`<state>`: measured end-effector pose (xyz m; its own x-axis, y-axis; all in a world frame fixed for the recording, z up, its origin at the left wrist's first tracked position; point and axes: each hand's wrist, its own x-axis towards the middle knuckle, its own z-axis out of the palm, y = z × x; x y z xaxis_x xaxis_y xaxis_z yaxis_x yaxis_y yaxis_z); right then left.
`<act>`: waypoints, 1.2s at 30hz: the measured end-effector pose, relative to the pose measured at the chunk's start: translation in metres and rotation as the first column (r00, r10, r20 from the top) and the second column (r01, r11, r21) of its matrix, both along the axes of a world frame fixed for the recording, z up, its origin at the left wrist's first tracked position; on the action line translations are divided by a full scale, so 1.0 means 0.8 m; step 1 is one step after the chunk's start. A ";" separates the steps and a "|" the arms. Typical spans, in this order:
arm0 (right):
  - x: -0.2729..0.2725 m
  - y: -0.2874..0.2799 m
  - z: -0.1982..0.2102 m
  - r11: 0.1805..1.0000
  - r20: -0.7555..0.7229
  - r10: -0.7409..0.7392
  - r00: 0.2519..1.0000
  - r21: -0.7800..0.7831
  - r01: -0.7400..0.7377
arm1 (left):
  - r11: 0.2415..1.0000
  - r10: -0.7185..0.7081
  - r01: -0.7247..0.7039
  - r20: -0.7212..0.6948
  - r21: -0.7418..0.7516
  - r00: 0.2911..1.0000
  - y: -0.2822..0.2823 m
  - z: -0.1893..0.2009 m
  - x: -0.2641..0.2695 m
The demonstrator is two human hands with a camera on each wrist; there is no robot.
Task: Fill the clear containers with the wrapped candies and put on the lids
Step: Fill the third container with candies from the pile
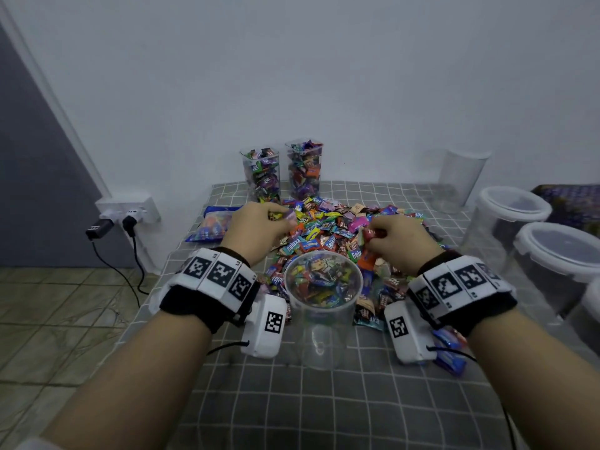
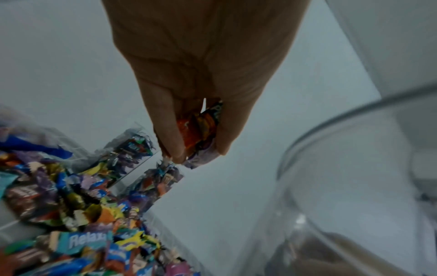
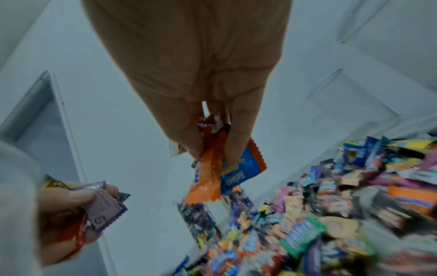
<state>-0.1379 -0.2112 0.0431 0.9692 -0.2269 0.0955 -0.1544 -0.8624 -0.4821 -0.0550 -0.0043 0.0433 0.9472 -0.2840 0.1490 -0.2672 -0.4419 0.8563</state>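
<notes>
Partly hidden candies (image 2: 201,128) inside left hand (image 1: 256,229)

A round container (image 1: 323,287) stands near the bench's (image 1: 292,401) front edge, the candy pile (image 1: 341,228) just behind it. Two filled containers (image 1: 282,172) stand behind the pile; lidded containers (image 1: 526,228) line the right.

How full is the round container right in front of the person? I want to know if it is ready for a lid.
Nearly full, no lid on: in the head view the candies lie just below the open rim of the round container.
</notes>
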 end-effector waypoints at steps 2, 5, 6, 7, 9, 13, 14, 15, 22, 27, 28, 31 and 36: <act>-0.006 0.003 0.013 0.997 0.071 0.010 0.997 0.073 -0.015 | 0.998 -0.010 0.009 -0.010 -0.069 1.000 0.002 0.007 -0.008; -0.018 0.013 0.036 0.985 0.198 0.049 0.979 0.153 -0.080 | 0.990 -0.039 0.034 -0.032 -0.140 0.999 0.005 0.013 -0.019; -0.022 0.018 0.044 0.981 0.245 0.065 0.967 0.159 -0.106 | 0.987 -0.049 0.043 -0.035 -0.155 0.998 0.005 0.014 -0.022; -0.027 0.024 0.052 0.978 0.288 0.082 0.954 0.161 -0.133 | 0.984 -0.058 0.052 -0.035 -0.169 0.998 0.006 0.014 -0.025; -0.037 0.038 0.064 0.965 0.354 0.123 0.927 0.175 -0.195 | 0.979 -0.068 0.059 -0.043 -0.193 0.997 0.007 0.015 -0.029; -0.053 0.065 0.067 0.950 0.325 0.257 0.910 0.090 -0.301 | 0.973 -0.074 0.058 -0.063 -0.224 0.995 0.008 0.012 -0.033; -0.055 0.070 0.063 0.946 0.304 0.285 0.909 0.061 -0.317 | 0.972 -0.076 0.060 -0.059 -0.228 0.995 0.008 0.011 -0.034; -0.056 0.073 0.059 0.942 0.286 0.309 0.907 0.041 -0.334 | 0.971 -0.077 0.063 -0.053 -0.231 0.996 0.008 0.011 -0.036; -0.056 0.083 0.036 0.904 0.145 0.419 0.896 -0.157 -0.397 | 0.971 -0.084 0.075 -0.030 -0.228 0.996 0.009 0.012 -0.042; -0.061 0.080 0.027 0.929 0.224 0.369 0.902 -0.087 -0.359 | 0.960 -0.110 0.100 -0.025 -0.261 0.994 0.006 0.019 -0.052; -0.063 0.079 0.024 0.938 0.269 0.345 0.899 -0.059 -0.342 | 0.958 -0.116 0.105 -0.025 -0.268 0.993 0.006 0.022 -0.055; -0.067 0.071 0.012 0.954 0.381 0.229 0.896 0.095 -0.285 | 0.946 -0.139 0.130 -0.009 -0.297 0.990 0.005 0.030 -0.064; -0.071 0.057 -0.009 0.740 0.058 0.345 0.937 0.597 -0.309 | 0.917 -0.239 0.218 -0.022 -0.335 0.971 0.001 0.043 -0.083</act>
